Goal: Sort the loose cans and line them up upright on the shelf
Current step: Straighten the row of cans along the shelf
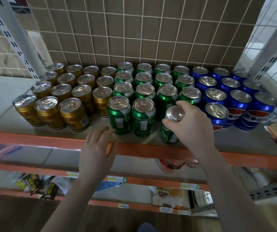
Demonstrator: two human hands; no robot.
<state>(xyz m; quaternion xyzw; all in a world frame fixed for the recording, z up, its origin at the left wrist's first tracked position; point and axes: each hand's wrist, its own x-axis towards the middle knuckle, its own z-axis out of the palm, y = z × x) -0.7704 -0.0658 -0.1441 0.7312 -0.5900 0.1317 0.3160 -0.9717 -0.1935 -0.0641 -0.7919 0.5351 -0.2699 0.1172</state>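
The right hand [191, 126] grips a green can [171, 126] by its top rim at the shelf [151, 150] front, the left hand [95, 148] open beside; likely rigid, slick, fairly heavy if full, it is best held around the body.

One head-worn wide-angle view looks forward and steeply down, close over the shelf [33, 136] front edge.

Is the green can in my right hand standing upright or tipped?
Tipped. The green can leans toward the camera, top showing under the right hand, unlike the upright green cans beside it. Whether its base touches the shelf: cannot tell.
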